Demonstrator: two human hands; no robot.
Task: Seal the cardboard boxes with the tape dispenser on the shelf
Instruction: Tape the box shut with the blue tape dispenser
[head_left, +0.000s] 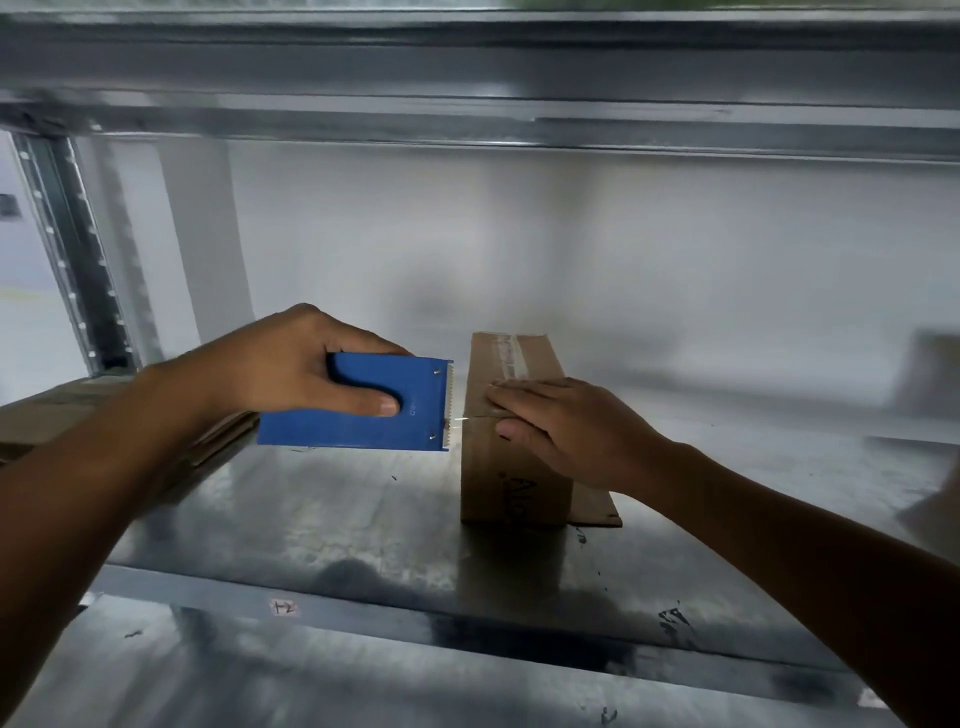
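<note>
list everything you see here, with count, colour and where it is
box: 1, brown, upright mid-shelf
tape: 1 strip, clear, along the box top
dispenser: 1, blue, just left of the box, toothed edge toward it
flat cardboard: count unclear, brown, left end of shelf
cardboard sheet: 1, brown, flat at the box's right foot
shelf: 1, grey metal, under it all
post: 1, grey metal, far left
left hand: grips the dispenser
right hand: flat on the box top
</note>
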